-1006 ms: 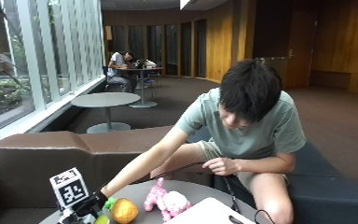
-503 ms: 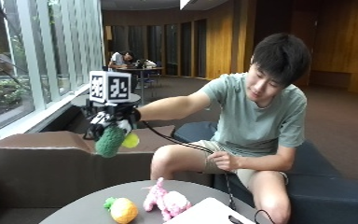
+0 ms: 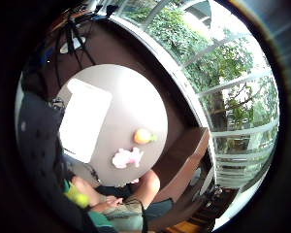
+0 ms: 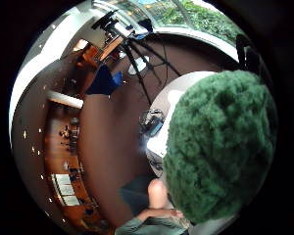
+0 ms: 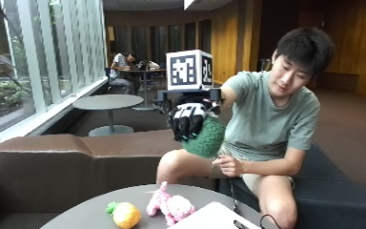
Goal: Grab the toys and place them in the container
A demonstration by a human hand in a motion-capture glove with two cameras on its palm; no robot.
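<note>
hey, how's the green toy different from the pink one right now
The green toy is held up in the air in the gloved right hand; the pink toy lies on the table beside the orange toy. The green toy is a plain rounded knitted lump, while the pink toy is animal-shaped, with parts sticking out. Both are soft toys not yet in the container.

Brown sofa (image 5: 56, 162) at left of frame; round grey table (image 5: 107, 102) behind it, by windows (image 5: 40, 52).
</note>
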